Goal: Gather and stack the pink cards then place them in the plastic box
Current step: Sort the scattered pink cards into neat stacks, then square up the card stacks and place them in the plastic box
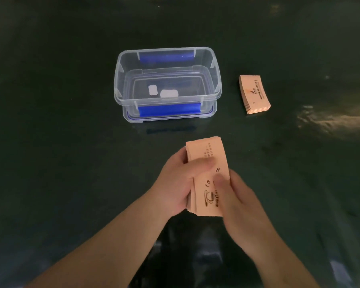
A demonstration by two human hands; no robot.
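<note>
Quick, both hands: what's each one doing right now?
Left hand: grips the stack of pink cards.
Right hand: grips the same stack at its near end.

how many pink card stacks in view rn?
2. One stack is held in both hands, left and right, near the plastic box. The other stack lies on the table right of the box.

A stack of pink cards, printed with a cup drawing and text, is held above the dark surface, near the clear plastic box. The box stands open with blue clips. A second, smaller pile of cards lies flat to its right.
</note>
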